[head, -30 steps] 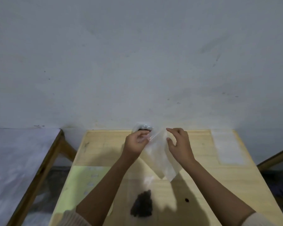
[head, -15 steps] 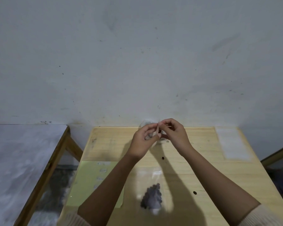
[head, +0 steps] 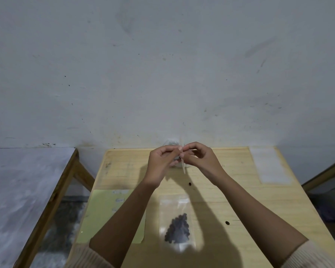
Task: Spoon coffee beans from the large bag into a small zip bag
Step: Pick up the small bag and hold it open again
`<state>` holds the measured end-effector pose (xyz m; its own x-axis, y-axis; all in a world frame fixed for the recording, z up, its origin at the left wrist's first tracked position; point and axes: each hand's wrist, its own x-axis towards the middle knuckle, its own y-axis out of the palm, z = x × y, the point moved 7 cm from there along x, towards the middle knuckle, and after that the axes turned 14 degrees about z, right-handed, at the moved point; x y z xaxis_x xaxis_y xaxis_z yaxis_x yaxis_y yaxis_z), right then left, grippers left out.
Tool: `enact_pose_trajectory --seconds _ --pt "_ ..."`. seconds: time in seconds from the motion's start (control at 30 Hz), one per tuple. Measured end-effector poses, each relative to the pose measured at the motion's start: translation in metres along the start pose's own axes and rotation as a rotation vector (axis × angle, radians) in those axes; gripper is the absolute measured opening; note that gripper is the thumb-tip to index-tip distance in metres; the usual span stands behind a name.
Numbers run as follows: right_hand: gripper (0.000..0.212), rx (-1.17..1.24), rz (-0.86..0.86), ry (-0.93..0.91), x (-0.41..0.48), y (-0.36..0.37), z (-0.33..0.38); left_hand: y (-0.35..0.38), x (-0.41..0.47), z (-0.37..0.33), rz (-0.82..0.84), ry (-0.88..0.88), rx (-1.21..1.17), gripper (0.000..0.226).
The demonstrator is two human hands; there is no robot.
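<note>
Both hands are raised over the far middle of the wooden table (head: 240, 200). My left hand (head: 161, 164) and my right hand (head: 200, 159) pinch the top of a small clear zip bag (head: 183, 167), which hangs edge-on between them as a thin strip. Right behind the hands, by the wall, a bit of the large clear bag (head: 170, 143) with dark beans shows; most of it is hidden. Another small zip bag (head: 177, 227) with a heap of coffee beans lies flat near me. No spoon is in view.
Two loose beans (head: 190, 183) (head: 227, 222) lie on the table. A pale green sheet (head: 108, 213) covers its near left part. A stack of empty clear bags (head: 270, 165) lies at the far right corner. A grey-topped table (head: 23, 180) stands to the left.
The clear bag was held flat and spread between my hands; my hands have come together and it now hangs edge-on. The camera has tilted, showing more of the near table.
</note>
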<state>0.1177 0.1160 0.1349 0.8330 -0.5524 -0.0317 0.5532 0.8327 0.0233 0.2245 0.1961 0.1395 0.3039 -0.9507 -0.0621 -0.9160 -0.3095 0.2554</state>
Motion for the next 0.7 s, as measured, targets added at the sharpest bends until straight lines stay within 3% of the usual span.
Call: enact_pose_trajectory --seconds 0.13,0.4,0.7 --pt "0.016 0.0 0.013 0.006 -0.002 -0.001 -0.002 0.002 0.0 0.0 0.015 -0.019 0.003 0.012" --pt "0.009 0.042 -0.002 0.044 -0.002 -0.005 -0.012 -0.002 0.003 0.009 -0.014 -0.051 0.051 0.02" --pt "0.013 -0.242 -0.144 0.059 0.001 -0.006 -0.019 -0.014 0.01 0.009 -0.074 -0.1 0.29 0.01"
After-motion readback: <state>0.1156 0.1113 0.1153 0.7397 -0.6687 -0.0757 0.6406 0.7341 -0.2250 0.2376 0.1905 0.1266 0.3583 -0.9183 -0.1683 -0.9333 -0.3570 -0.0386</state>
